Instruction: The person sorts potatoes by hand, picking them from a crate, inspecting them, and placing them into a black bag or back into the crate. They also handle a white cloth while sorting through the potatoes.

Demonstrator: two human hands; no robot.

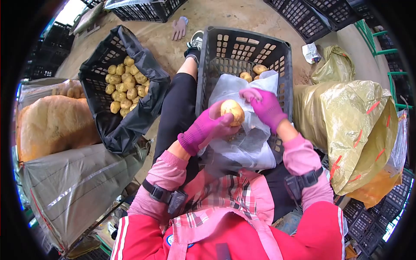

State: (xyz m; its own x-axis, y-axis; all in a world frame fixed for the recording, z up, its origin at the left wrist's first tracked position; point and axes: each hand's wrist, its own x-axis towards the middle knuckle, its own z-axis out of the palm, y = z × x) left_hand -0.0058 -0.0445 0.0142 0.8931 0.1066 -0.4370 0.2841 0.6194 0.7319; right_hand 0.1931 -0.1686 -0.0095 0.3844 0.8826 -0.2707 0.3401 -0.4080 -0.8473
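Both hands wear purple-pink gloves. In my left hand (208,128) is a round yellowish potato (232,112), held over the near part of a black plastic crate (288,65). My right hand (266,106) is just to the right of the potato, its fingers curled together at a translucent white plastic sheet (255,151); whether they pinch the sheet is too unclear to tell. The sheet lies across the crate between my legs. Beyond it, a few potatoes (260,69) show at the crate's far right.
At left stands a crate lined with black plastic (151,69), holding several potatoes (125,84). Full sacks (56,125) lie farther left, and a yellow-green sack (346,117) is at right. A loose glove (179,29) lies on the floor. More black crates (143,11) stand behind.
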